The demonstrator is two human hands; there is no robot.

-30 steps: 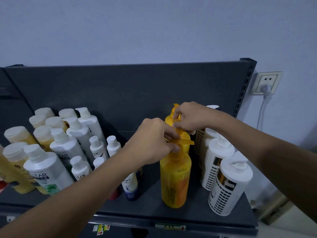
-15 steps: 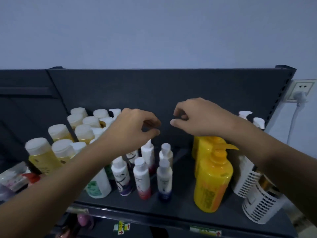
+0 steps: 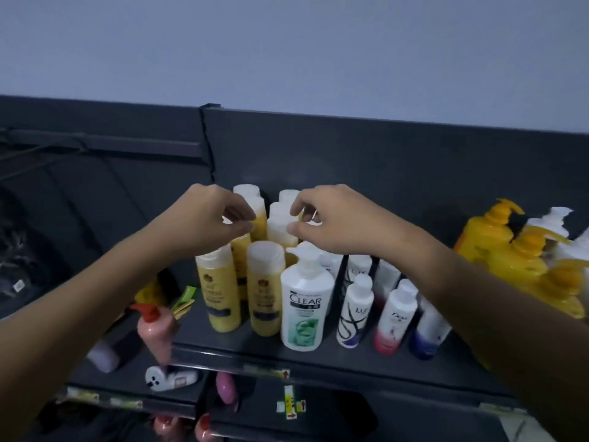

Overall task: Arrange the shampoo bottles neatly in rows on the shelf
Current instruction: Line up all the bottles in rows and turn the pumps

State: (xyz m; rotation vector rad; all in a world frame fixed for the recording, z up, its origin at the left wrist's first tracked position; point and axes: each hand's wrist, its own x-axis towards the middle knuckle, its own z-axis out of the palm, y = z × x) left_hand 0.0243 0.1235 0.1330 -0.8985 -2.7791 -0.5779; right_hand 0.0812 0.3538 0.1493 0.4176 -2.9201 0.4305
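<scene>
Dark shelf (image 3: 318, 362) fills the middle of the frame, bottles standing on it from centre to right edge. Far right, three big yellow pump bottles (image 3: 490, 237) bunch together, blurred, nozzles aimed right. Centre front, one white CLEAR pump bottle (image 3: 304, 307) stands upright, long axis vertical, nozzle pointing left. Just left of it, two yellow bottles with white caps (image 3: 266, 291) stand upright in the front row, and more of the same kind line up behind them toward the back panel; how many in all I cannot tell, the hands cover some. Right of the CLEAR one, three small white bottles (image 3: 355, 311) stand in front, a Lux, a Dove and a purple-bottomed one, with others behind. Lower left, one pink bottle with a red pump (image 3: 156, 333) leans. Now the hands, over the rear yellow bottles: left hand (image 3: 207, 218) with thumb and fingers curled toward each other, right hand (image 3: 328, 218) likewise, fingertips at a white cap; whether either truly pinches a cap, cannot tell.
</scene>
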